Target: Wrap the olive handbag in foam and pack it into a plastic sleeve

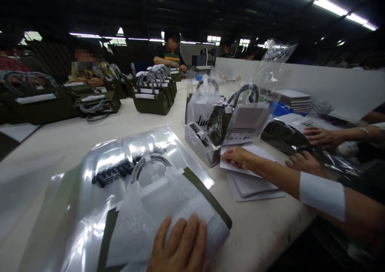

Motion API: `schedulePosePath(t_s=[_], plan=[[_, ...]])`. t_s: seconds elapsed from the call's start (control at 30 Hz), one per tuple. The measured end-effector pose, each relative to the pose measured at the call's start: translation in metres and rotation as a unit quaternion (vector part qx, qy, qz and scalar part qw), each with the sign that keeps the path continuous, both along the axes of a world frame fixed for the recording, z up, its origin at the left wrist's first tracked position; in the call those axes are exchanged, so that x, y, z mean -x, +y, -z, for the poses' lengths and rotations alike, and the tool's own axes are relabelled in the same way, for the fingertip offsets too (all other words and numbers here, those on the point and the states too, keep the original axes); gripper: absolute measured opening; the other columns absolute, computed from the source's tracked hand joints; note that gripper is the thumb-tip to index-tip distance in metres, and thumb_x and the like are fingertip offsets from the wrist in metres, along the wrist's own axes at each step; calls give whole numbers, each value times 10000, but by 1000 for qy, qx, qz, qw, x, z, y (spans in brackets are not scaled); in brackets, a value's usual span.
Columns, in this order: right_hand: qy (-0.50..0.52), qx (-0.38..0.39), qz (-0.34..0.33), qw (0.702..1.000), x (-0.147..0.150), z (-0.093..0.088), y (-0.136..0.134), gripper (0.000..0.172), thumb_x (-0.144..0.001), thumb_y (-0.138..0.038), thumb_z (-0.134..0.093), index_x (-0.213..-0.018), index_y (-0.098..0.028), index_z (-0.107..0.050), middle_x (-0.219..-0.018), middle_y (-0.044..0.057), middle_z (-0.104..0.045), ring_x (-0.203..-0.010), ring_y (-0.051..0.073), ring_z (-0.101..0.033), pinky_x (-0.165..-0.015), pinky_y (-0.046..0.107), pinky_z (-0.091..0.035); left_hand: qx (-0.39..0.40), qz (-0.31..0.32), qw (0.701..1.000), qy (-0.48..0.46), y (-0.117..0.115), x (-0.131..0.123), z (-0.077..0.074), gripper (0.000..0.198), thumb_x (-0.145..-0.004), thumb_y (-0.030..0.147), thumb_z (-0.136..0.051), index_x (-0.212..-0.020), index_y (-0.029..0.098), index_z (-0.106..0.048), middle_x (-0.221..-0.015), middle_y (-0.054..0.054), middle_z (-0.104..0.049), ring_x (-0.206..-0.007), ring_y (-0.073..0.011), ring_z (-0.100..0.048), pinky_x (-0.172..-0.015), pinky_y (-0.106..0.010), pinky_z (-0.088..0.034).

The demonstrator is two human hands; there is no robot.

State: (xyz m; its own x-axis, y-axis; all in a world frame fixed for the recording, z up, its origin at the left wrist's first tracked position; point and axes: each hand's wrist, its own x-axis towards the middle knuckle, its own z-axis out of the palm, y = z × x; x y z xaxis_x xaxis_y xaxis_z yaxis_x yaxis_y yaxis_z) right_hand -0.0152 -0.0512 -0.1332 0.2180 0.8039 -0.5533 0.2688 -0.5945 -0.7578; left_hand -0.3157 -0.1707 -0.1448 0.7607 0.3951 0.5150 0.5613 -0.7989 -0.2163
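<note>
My left hand [180, 246] lies flat, fingers stretched out, on an olive-green handbag wrapped in white foam [168, 204]. The bag lies partly inside a clear plastic bag [99, 164] at the near table edge. My right hand [237, 156], on an arm with a white band at the wrist, reaches left to a stack of white paper sheets [252, 186]. Its fingers are curled on the edge of the top sheet [255, 152], which sits slightly raised. A grey tape dispenser [201, 142] stands just left of that hand.
A co-worker's two hands [313, 148] on the right rest on a dark handbag in plastic [279, 138]. Behind the dispenser stand bagged handbags [237, 115]. Rows of olive handbags [152, 97] fill the far table, with other people seated beyond. A white partition [331, 83] runs along the right.
</note>
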Motion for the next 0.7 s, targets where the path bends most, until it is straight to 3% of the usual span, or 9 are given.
schedulePosePath(t_s=[0.1,0.2,0.33,0.53,0.7], plan=[[11,-20,3,1000,12,-12,-21,226,-698,-278,-640,-649,-136,-472,-439,-81,-405,-325,-6,-261,-329,136,-136,27,-18,999,4,-3,2,-2,347,-870,366,-396,-1160,237,-538,-1117,-18,-586,-975,-190,-509,-915,-372,-331],[119,-25,-57,991,35,-42,-60,272,-696,-371,-648,-689,-139,-507,-485,-77,-462,-307,-16,-248,-323,141,-117,41,-23,999,-4,-6,2,-3,359,-846,350,-441,-1174,229,-525,-1080,-51,-572,-976,-207,-509,-903,-382,-369],[245,38,-115,962,74,-70,-105,265,-680,-362,-666,-716,-128,-548,-584,-41,-567,-279,-25,-269,-302,147,-106,58,-34,997,-27,-10,-1,-5,370,-825,272,-452,-1188,208,-493,-1183,-123,-479,-1046,-239,-480,-867,-404,-422],[227,77,-83,967,104,-67,-114,230,-689,-339,-642,-685,-127,-553,-540,-47,-558,-264,-10,-293,-266,128,-127,93,-56,992,-69,-14,-5,-1,448,-729,197,-509,-1174,202,-458,-1428,-193,-176,-1111,-283,-427,-831,-445,-435],[189,94,-84,974,114,-63,-110,174,-693,-279,-609,-642,-125,-546,-522,-51,-543,-270,-13,-280,-265,118,-128,64,-43,995,-59,-9,-4,3,454,-728,286,-524,-1175,222,-474,-1441,-133,-217,-973,-226,-478,-791,-396,-420]])
